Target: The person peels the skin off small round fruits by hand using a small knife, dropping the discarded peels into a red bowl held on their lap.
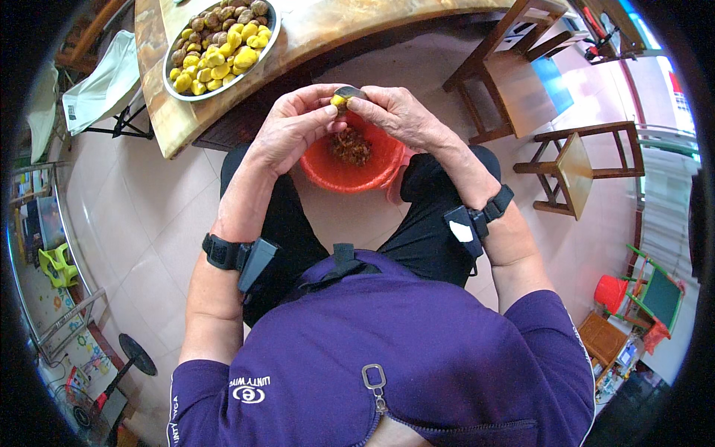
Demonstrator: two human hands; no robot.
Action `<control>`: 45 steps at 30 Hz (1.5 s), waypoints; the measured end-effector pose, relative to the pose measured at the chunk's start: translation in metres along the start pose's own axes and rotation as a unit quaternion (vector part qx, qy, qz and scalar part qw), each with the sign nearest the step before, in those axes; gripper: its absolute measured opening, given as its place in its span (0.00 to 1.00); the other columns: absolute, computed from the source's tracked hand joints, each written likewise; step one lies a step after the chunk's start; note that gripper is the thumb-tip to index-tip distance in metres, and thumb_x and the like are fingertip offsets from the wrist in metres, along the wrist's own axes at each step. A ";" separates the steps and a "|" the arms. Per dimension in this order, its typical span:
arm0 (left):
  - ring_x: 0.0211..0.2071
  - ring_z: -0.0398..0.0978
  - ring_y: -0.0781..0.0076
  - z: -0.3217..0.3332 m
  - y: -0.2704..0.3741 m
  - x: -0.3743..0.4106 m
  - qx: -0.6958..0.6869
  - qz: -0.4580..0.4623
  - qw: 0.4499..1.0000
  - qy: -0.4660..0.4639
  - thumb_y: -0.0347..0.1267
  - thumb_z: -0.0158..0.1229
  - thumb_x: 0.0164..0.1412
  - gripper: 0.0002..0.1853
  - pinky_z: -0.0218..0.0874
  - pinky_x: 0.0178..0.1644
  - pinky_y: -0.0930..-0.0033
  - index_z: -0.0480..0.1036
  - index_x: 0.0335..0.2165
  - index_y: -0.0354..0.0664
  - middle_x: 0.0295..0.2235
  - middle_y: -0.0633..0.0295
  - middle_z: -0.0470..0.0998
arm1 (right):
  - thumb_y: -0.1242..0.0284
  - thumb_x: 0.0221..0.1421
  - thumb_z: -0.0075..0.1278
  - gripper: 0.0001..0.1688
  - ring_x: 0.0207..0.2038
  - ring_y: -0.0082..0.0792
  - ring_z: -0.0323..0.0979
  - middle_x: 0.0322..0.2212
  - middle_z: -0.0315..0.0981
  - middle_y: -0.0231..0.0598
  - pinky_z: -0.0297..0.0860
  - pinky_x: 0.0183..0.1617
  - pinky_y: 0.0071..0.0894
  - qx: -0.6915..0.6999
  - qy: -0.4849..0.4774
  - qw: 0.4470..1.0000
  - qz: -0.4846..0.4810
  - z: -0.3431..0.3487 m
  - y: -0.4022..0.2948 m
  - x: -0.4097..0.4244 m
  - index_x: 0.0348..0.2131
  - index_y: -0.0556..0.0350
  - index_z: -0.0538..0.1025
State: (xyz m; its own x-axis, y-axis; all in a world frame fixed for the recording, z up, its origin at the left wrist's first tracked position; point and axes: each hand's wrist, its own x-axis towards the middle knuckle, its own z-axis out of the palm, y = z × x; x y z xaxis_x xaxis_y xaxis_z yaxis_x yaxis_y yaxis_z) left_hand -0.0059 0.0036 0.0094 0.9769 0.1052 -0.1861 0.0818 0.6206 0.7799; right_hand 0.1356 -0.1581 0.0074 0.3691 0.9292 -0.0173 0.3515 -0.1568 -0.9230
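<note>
Between the fingers of my left hand is a small, partly peeled yellow nut, likely a chestnut. My right hand grips a small dark metal blade, which lies against the nut; its handle is hidden in the fingers. Below both hands stands a red plastic basin with a heap of brown peelings at its bottom. On the table beyond my left hand rests a round metal tray, holding peeled yellow nuts at the near side and unpeeled brown ones at the far side.
A marble-patterned table curves across the front, its corner near my left forearm. Two wooden chairs stand on the right. A folding seat with pale fabric is at the left. My knees flank the basin on the tiled floor.
</note>
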 end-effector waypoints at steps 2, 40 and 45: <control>0.36 0.75 0.72 0.000 0.000 0.001 -0.002 0.004 1.000 0.001 0.21 0.54 0.57 0.18 0.70 0.43 0.73 0.68 0.47 0.34 0.41 0.57 0.75 | 0.57 0.59 0.47 0.21 0.23 0.25 0.65 0.19 0.69 0.37 0.64 0.28 0.28 -0.030 0.012 0.999 -0.006 0.000 0.003 0.000 0.31 0.59 0.74; 0.39 0.74 0.75 -0.004 -0.007 0.001 0.027 -0.004 0.999 -0.022 0.25 0.53 0.59 0.18 0.69 0.44 0.75 0.67 0.49 0.33 0.41 0.59 0.75 | 0.56 0.60 0.45 0.23 0.24 0.19 0.63 0.17 0.68 0.32 0.64 0.28 0.26 0.002 -0.022 0.999 0.024 0.003 0.004 -0.001 0.29 0.60 0.76; 0.40 0.74 0.73 -0.001 -0.006 0.002 -0.009 0.003 1.000 0.015 0.23 0.53 0.58 0.19 0.69 0.46 0.74 0.66 0.49 0.32 0.43 0.57 0.74 | 0.56 0.60 0.45 0.23 0.21 0.16 0.60 0.16 0.62 0.22 0.60 0.25 0.21 0.113 -0.065 0.987 0.093 -0.009 -0.014 -0.005 0.23 0.57 0.73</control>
State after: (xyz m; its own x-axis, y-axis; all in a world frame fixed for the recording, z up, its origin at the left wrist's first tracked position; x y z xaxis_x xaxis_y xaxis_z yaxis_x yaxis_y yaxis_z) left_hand -0.0049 0.0014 0.0039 0.9708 0.1329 -0.1999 0.0720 0.6332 0.7707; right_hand 0.1363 -0.1636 0.0237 0.2909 0.9287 -0.2300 0.0817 -0.2636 -0.9612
